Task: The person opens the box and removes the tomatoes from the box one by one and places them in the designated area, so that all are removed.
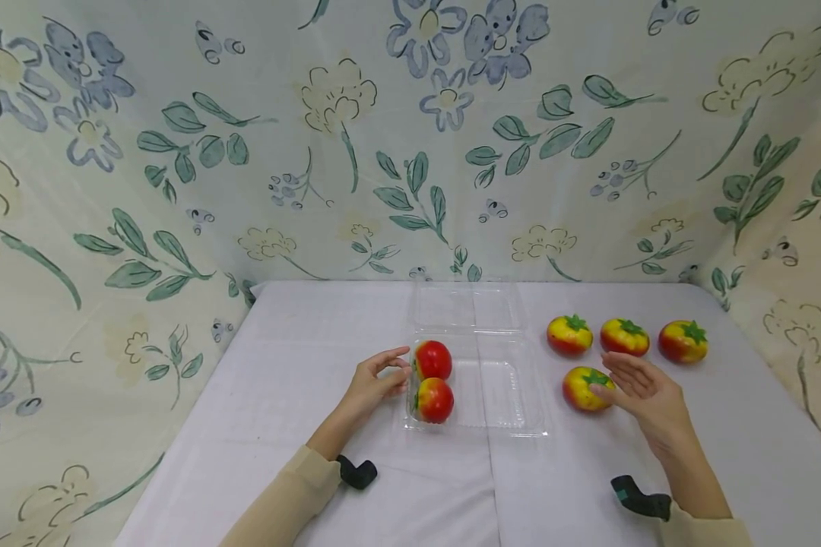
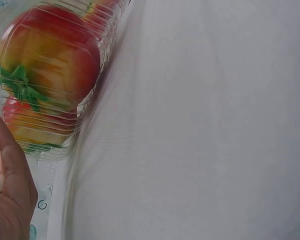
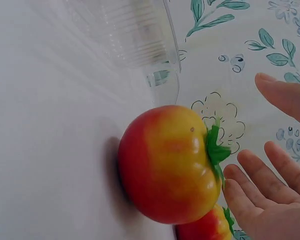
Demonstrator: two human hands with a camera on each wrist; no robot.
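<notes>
A clear plastic clamshell box lies with its lid folded back. Two red-and-yellow tomatoes sit along its left side, their green tops facing left; through the ribbed wall, one tomato shows large in the left wrist view. My left hand is at the box's left edge, fingertips right by the rim with fingers loosely bent. My right hand is spread beside the nearest loose tomato, thumb overlapping it in the head view. In the right wrist view, fingers and thumb stand apart from that tomato, with nothing between them.
Three more tomatoes stand in a row at the back right, the rightmost tomato farthest out. The transparent lid reaches toward the table's back edge. A white cloth covers the table, and a floral curtain hangs behind.
</notes>
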